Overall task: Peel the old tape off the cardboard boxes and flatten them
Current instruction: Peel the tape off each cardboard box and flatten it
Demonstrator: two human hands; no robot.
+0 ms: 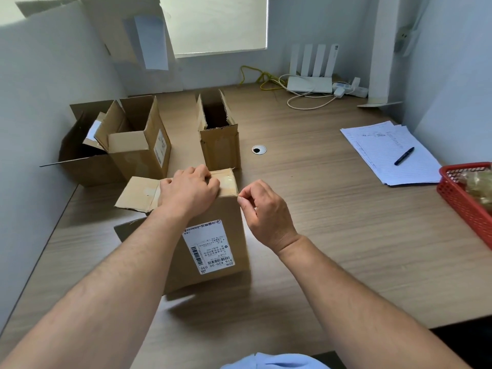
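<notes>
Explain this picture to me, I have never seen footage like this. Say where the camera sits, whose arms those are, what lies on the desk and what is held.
No machine here: a person works with bare hands, and the single camera sits on their head, looking forward and down, so both arms enter from below. The left hand steadies the nearest box from on top, fingers bent. The right hand pinches at its upper corner, apparently the end of the clear tape across its top. Behind stand three open boxes. Also on the wooden desk: papers with a pen, a red basket at the right edge, a white router at the back.
</notes>
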